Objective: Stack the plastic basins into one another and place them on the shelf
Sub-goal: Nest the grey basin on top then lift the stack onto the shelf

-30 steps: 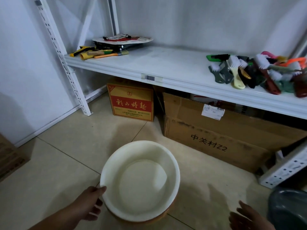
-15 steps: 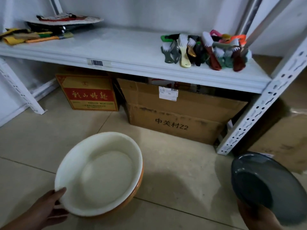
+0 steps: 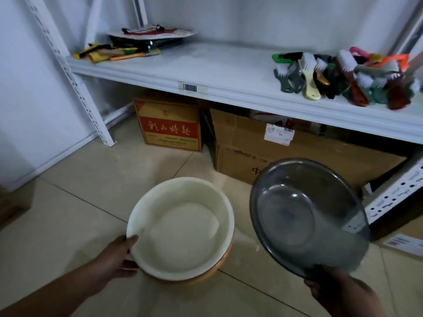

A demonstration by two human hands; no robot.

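Note:
A white basin [image 3: 180, 227] sits nested inside an orange basin [image 3: 206, 274], whose rim shows only along the lower right. My left hand [image 3: 119, 257] grips the white basin's near left rim, thumb over the edge. My right hand [image 3: 338, 291] holds a grey see-through basin [image 3: 306, 216] by its near rim, lifted and tilted toward me, to the right of the white one and apart from it. The white shelf [image 3: 229, 72] runs across the back, bare in its middle.
On the shelf lie paint brushes and a flat plate [image 3: 151, 34] at the left and a pile of scrub brushes [image 3: 348, 76] at the right. Under it stand a red-and-yellow carton [image 3: 169, 126] and a large brown carton [image 3: 297, 154]. Shelf posts [image 3: 393, 197] flank the tiled floor.
My right hand has raised the grey basin and brought it leftward toward the white one. My left hand keeps its grip on the white basin's rim. My view has swung back left.

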